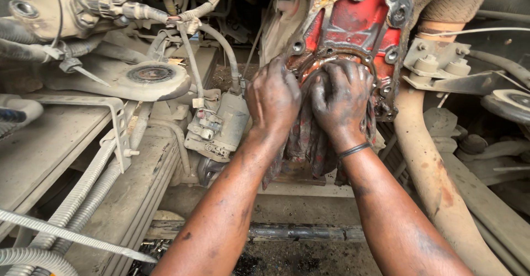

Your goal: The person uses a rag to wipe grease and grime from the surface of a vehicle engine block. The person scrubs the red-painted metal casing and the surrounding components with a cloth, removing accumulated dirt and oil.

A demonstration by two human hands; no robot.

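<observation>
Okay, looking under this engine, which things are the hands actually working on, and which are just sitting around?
In use: left hand and right hand, both pressing a dirty rag against the red housing.

Just around: round mount, corrugated hoses, rusty pipe.

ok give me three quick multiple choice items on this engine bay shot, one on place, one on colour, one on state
1. Where is the dirty red cloth rag?
A. on the ground
B. pressed against the round opening of the red metal housing
C. draped over the rusty pipe

2. What colour is the band on the right wrist?
A. black
B. white
C. yellow

3. How are the left hand and right hand?
A. clean, apart
B. gloved
C. bare, grease-stained, side by side on the rag

Answers: 1 B, the rag hangs from under both hands at the opening; 2 A, a thin dark loop; 3 C, black grime covers bare fingers.
</observation>
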